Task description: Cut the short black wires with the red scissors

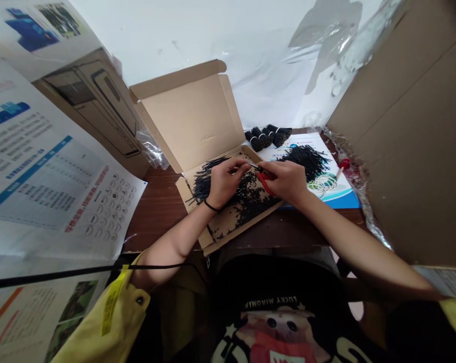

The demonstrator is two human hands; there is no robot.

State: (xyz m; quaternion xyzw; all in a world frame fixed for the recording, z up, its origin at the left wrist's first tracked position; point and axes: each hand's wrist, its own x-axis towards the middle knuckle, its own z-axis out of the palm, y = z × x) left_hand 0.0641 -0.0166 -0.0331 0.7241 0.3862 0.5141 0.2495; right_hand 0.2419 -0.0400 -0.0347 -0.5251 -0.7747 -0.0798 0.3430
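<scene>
"Right hand [286, 180], what's in it?"
"Red scissors [265, 183], over the open box [195, 118]."
"And the left hand [225, 184]?"
"Pinched near the scissors; I can't tell what's in it. Black sticks [204, 182] lie beside it, in the box."

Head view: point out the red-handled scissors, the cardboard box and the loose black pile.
Red-handled scissors [264, 182]: head view, on the red handle.
Cardboard box [193, 117]: head view, bare inside of lid.
Loose black pile [308, 160]: head view, middle strands.
</scene>
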